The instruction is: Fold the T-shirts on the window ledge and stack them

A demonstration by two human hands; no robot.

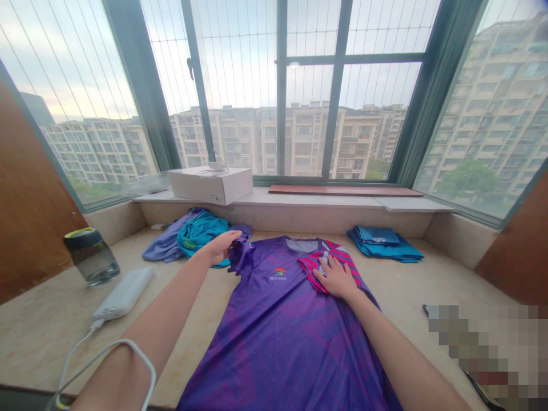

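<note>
A purple T-shirt [282, 325] lies spread out with its neckline toward the window and a small colourful logo on its chest. At the shirt's left sleeve, my left hand [220, 246] is closed, pinching the bunched fabric. My right hand [336, 277] rests flat with fingers spread on the pink-striped right sleeve [311, 273], which is folded inward over the chest. The shirt's lower hem runs out of view at the bottom.
Crumpled teal and lavender clothes [201, 231] lie back left, folded blue clothes [381, 242] back right. A bottle [92, 257] and a white power bank [124, 292] with a cable stand left. A white box [212, 184] sits on the sill. A blurred-out object lies right.
</note>
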